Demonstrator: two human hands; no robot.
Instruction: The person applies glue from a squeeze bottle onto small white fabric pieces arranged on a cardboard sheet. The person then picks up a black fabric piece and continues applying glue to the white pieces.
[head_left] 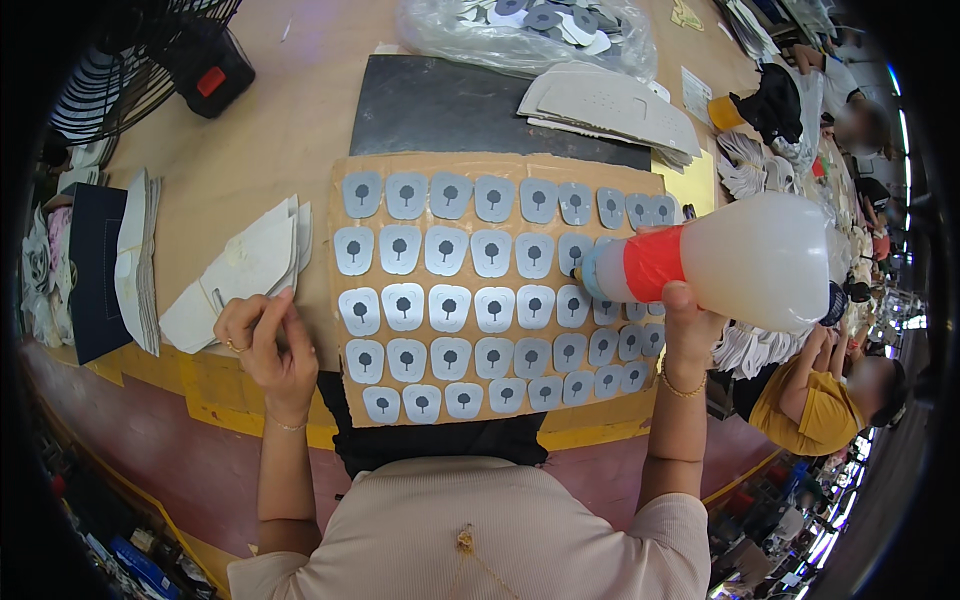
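Right hand (688, 318) grips squeeze bottle (745, 262) at red-taped neck, nozzle on grey patch (572, 305); soft, light plastic. Left hand (268, 345) loosely curled, holding nothing, beside white cut pieces (245, 270).

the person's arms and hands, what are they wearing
Both forearms are bare below short, pale beige ribbed sleeves. The left hand has a thin gold-coloured ring on one finger and a fine chain bracelet at the wrist. The right hand has a thin gold-coloured beaded bracelet at the wrist. No gloves, watch or markings show on either arm.
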